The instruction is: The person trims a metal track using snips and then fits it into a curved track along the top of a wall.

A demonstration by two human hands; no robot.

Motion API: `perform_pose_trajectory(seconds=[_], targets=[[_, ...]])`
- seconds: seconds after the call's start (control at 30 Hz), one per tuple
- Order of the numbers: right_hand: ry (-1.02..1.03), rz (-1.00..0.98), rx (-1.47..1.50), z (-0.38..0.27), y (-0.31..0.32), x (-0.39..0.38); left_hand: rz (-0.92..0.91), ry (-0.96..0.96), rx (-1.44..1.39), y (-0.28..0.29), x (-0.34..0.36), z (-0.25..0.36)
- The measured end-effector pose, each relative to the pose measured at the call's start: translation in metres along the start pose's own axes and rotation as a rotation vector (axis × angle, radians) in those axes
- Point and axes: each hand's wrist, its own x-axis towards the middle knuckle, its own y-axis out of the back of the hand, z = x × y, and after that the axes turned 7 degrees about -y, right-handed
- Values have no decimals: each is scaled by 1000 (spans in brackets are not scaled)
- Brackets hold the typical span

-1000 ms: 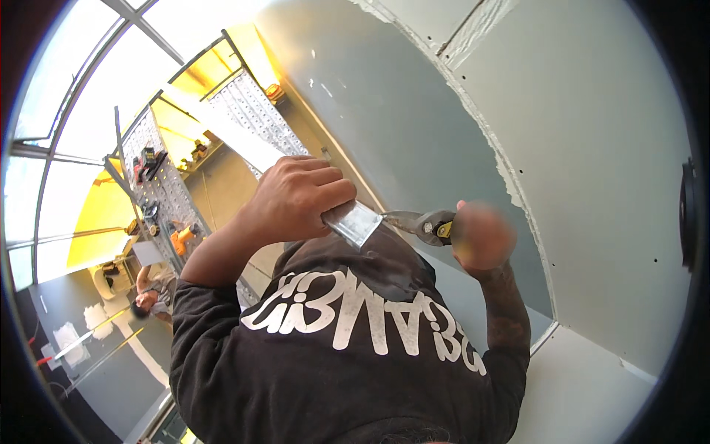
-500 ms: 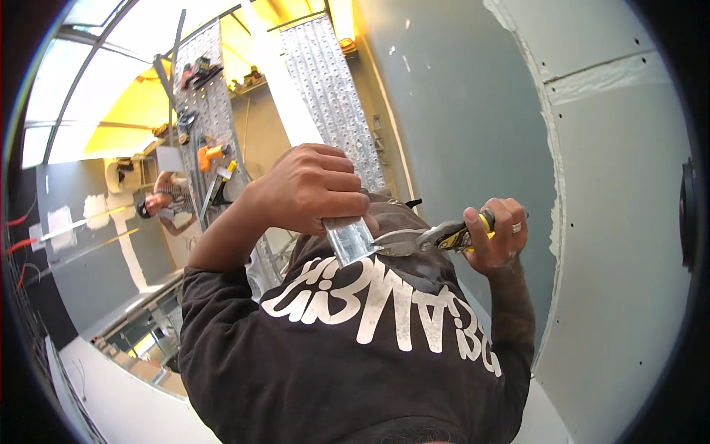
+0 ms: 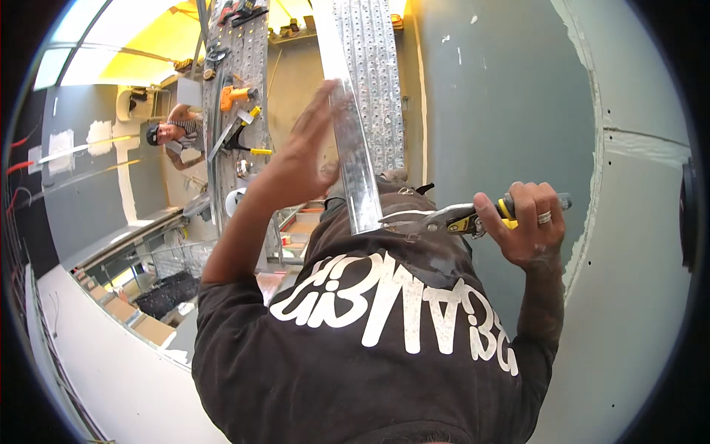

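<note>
My right hand [image 3: 532,222] grips metal snips [image 3: 447,220] with black and yellow handles; their pale blades meet the lower end of a long, shiny galvanised channel [image 3: 359,185], near its right edge. The channel runs upright in the picture, over my dark shirt with white print. My left hand [image 3: 303,148] is alongside the channel's left side, higher than the snips, slightly blurred, with its fingers stretched out and apart from the thumb. Whether its fingertips touch the metal I cannot tell.
Perforated metal planks [image 3: 377,37] stand beyond, one holding an orange drill [image 3: 235,96], clamps and other tools. A co-worker [image 3: 185,137] is at the left near a grey panel. A grey board wall [image 3: 495,111] with plastered seams fills the right. Yellow sheeting hangs above.
My left hand has released its grip on the channel and moved up along it. The channel stands more upright in view. The snips and right hand have shifted right as the view turned.
</note>
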Motion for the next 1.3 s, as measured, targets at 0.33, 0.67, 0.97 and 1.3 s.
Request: perform_pose_trajectory(seconds=[0.33,0.67,0.97,1.3], targets=[[44,-230,86,-67,-17,16,633,982,-1782,-55,-57,-10],[-334,-1197,1125,-86,-15,31,581,979,-1722,-56,-108,-30],[-257,-1765,1219,-105,-65,60,584,1014,-1677,-58,-133,-38],[-149,-1792,1493,-118,-101,48,586,988,-1673,-55,-150,-44]])
